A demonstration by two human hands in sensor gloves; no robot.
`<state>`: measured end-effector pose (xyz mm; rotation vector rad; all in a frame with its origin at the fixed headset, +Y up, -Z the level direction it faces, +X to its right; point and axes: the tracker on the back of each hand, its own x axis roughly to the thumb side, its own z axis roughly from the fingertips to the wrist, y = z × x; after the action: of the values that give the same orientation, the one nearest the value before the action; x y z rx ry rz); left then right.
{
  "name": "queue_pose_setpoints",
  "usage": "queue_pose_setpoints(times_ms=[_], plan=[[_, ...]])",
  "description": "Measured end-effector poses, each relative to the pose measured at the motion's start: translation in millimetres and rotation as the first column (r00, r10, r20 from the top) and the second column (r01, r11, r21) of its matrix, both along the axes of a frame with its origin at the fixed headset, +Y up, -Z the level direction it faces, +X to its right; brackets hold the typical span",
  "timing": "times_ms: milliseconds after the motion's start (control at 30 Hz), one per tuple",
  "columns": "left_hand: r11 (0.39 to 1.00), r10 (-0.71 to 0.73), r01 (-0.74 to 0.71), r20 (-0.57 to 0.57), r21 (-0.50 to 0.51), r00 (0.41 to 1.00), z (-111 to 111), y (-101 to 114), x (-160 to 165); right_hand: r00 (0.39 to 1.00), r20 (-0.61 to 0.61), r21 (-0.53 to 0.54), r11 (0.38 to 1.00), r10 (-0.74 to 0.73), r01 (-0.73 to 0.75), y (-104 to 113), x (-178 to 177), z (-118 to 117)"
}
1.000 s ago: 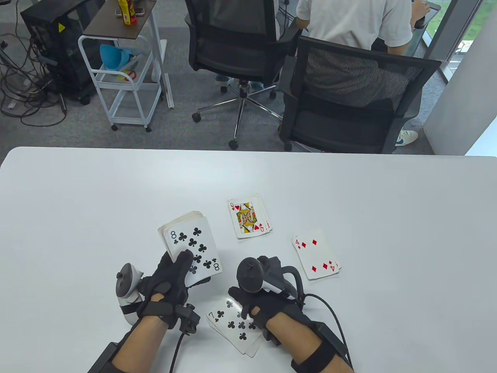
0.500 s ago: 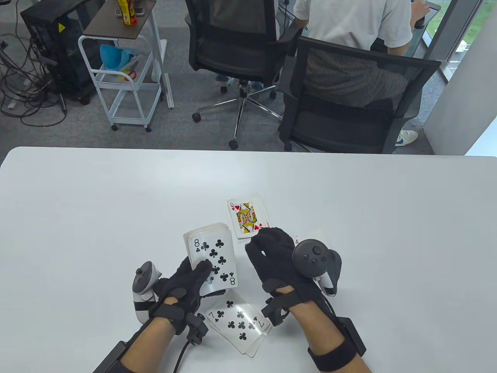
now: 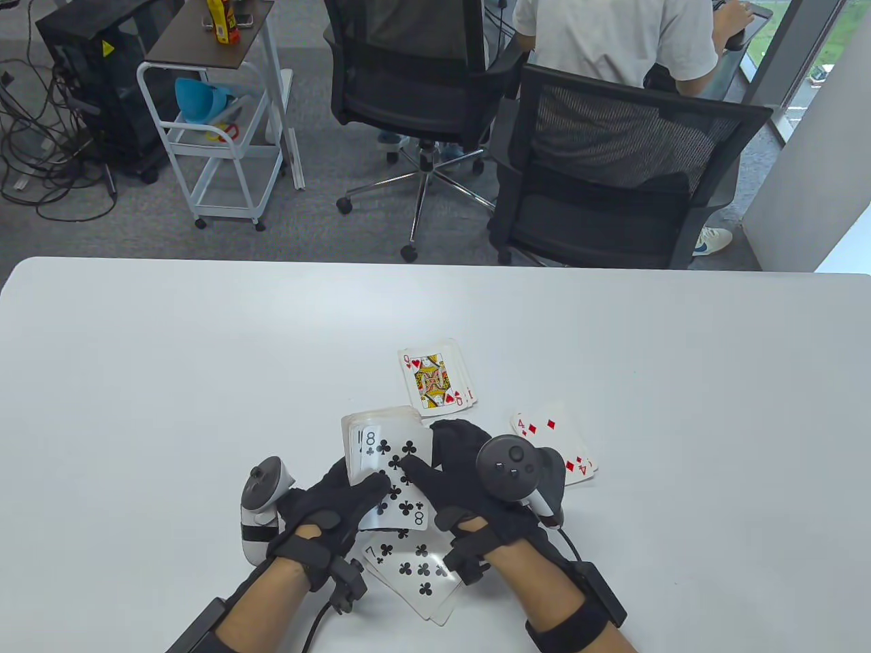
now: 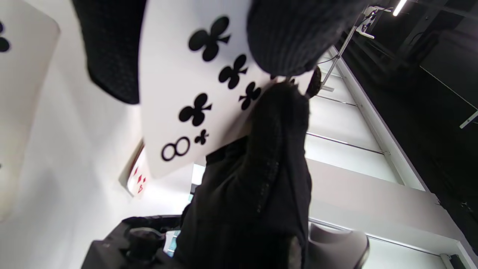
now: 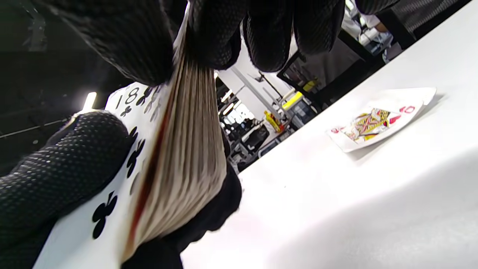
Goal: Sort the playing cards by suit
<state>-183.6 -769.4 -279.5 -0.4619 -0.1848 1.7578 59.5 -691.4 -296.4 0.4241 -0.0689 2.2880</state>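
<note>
My left hand (image 3: 360, 493) grips the deck (image 3: 381, 435) face up just above the table, thumb on the top card. That top card, the 8 of clubs (image 3: 401, 486), is slid off toward the lower right. My right hand (image 3: 425, 469) pinches it, thumb on its face. In the left wrist view the 8 of clubs (image 4: 194, 93) fills the top. The right wrist view shows the deck's edge (image 5: 183, 160). Three face-up piles lie on the table: clubs topped by a 7 (image 3: 415, 575), hearts topped by a queen (image 3: 435, 384), and diamonds topped by a 4 (image 3: 554, 432).
The white table (image 3: 170, 381) stretches wide to the left, right and far side of the piles. Beyond its far edge stand two black office chairs (image 3: 612, 170), a seated person (image 3: 619, 34) and a white cart (image 3: 224, 143).
My right hand left the clubs pile, swung up past the diamonds pile and came left onto the deck, taking hold of the 8 of clubs. My left hand carried the deck rightward.
</note>
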Motion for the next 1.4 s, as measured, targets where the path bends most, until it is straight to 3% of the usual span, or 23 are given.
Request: queue_pose_setpoints(times_ms=[433,633,733,833,900,1100,1267,1400], plan=[[0.995,0.083,-0.082,0.023,-0.057,0.996,1.5,-0.5,2.5,0.992,0.054,0.039,0.993,-0.112,0.110,-2.0,10.6,-2.6],[0.999,0.047,-0.048,-0.086,-0.005,0.995,1.2,9.2,-9.3,0.990,0.086,0.004,0.994,-0.109,0.109,-2.6,22.9,-7.5],[0.996,0.089,-0.085,-0.182,0.028,0.979,-0.4,16.2,-22.2,0.995,0.086,-0.028,0.999,-0.040,0.043,-2.5,26.5,-10.8],[0.994,0.098,-0.084,-0.261,0.065,0.960,-2.2,21.9,-36.2,1.000,-0.011,-0.178,0.984,0.008,-0.010,-8.2,21.6,-14.9],[0.993,0.110,-0.095,-0.294,0.067,0.949,-2.6,23.0,-42.3,0.996,-0.075,-0.216,0.974,0.057,-0.072,-11.1,15.6,-15.4],[0.992,0.127,-0.114,-0.314,0.061,0.941,-3.8,24.1,-49.1,0.920,-0.314,-0.296,0.897,0.234,-0.329,-23.0,-10.2,-10.4],[0.991,0.129,-0.116,-0.290,0.062,0.948,-3.4,24.0,-44.3,0.829,-0.360,-0.259,0.808,0.428,-0.530,-38.4,-32.6,-1.1],[0.992,0.126,-0.113,-0.281,0.063,0.951,-3.4,23.7,-43.7,0.785,-0.275,-0.167,0.776,0.555,-0.608,-44.8,-42.3,2.5]])
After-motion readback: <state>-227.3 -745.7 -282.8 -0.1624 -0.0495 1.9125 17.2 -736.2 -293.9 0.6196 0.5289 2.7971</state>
